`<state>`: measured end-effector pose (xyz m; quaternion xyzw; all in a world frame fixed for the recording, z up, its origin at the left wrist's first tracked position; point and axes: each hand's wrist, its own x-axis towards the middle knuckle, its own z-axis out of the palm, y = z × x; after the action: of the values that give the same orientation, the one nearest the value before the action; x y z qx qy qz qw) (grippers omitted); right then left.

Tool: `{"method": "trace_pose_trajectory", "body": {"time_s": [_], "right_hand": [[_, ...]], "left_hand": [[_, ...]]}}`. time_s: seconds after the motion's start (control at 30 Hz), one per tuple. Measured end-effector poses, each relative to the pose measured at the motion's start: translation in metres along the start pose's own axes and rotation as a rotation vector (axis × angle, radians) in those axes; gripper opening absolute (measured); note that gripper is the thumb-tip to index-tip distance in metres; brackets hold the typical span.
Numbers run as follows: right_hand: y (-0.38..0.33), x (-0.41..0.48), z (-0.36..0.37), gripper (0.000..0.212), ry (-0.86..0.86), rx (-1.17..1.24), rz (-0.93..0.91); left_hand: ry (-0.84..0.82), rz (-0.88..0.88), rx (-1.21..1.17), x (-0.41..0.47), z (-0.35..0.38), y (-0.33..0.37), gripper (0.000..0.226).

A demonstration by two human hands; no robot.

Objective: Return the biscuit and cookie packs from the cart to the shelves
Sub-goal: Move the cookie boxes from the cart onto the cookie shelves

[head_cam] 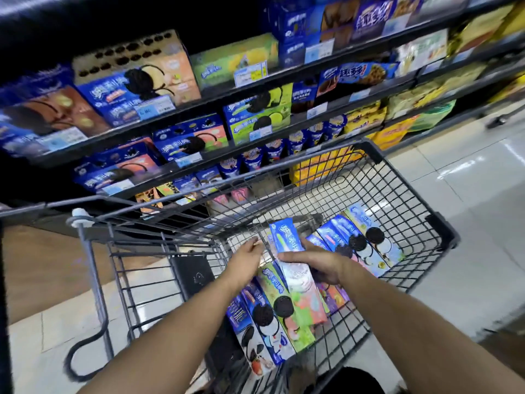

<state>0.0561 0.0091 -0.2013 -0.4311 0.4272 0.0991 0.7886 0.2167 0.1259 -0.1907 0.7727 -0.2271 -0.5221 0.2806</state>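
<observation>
Inside the black wire cart (403,194) lie several blue, green and pink cookie boxes. My right hand (315,264) grips one long blue-and-pink cookie box (292,260) and holds it tilted above the pile. My left hand (248,258) reaches into the cart just left of that box, fingers relaxed, holding nothing. A green box (279,305) and blue boxes (262,322) lie below my hands. More blue boxes (355,237) lie at the cart's right side.
Dark shelves (255,81) full of blue, green and yellow cookie boxes run along the left and back, close to the cart's left rim. The cart's handle bar (85,203) is at the left. Pale tiled floor (468,172) stretches to the right.
</observation>
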Motion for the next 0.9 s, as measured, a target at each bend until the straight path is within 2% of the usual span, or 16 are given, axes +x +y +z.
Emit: {"method": "trace_pose_trajectory", "body": {"time_s": [0.07, 0.1, 0.17, 0.3, 0.4, 0.5, 0.57, 0.63, 0.73, 0.83, 0.9], "right_hand": [[-0.042, -0.024, 0.013, 0.060, -0.030, 0.008, -0.031], [-0.062, -0.035, 0.019, 0.059, -0.045, -0.015, -0.050], [-0.103, -0.055, 0.030, 0.056, -0.093, -0.081, -0.099], [-0.186, -0.094, 0.058, 0.056, -0.148, -0.192, -0.155], [-0.229, -0.115, 0.077, 0.056, -0.140, -0.249, -0.200], [-0.258, -0.135, 0.083, 0.049, -0.205, -0.365, -0.117], [-0.271, -0.143, 0.078, 0.060, -0.212, -0.436, -0.099], [-0.281, -0.146, 0.076, 0.071, -0.184, -0.429, -0.132], [-0.292, -0.151, 0.090, 0.061, -0.258, -0.178, -0.211], [-0.308, -0.151, 0.111, 0.065, -0.277, -0.158, -0.310], [-0.318, -0.151, 0.119, 0.075, -0.196, -0.187, -0.352]], "left_hand": [[-0.097, -0.053, -0.354, -0.015, -0.021, 0.042, 0.046], [-0.146, -0.066, -0.447, -0.023, -0.034, 0.062, 0.061], [-0.187, -0.037, -0.466, -0.040, -0.060, 0.101, 0.093], [-0.113, 0.077, -0.477, -0.066, -0.113, 0.163, 0.112], [-0.009, 0.154, -0.528, -0.091, -0.149, 0.197, 0.084], [0.117, 0.175, -0.664, -0.112, -0.182, 0.210, 0.064], [0.220, 0.190, -0.768, -0.122, -0.202, 0.210, 0.056], [0.323, 0.215, -0.850, -0.132, -0.221, 0.209, 0.056], [0.431, 0.275, -0.981, -0.147, -0.240, 0.210, 0.058], [0.461, 0.347, -1.071, -0.159, -0.252, 0.215, 0.056], [0.478, 0.411, -1.072, -0.166, -0.257, 0.219, 0.051]]}}
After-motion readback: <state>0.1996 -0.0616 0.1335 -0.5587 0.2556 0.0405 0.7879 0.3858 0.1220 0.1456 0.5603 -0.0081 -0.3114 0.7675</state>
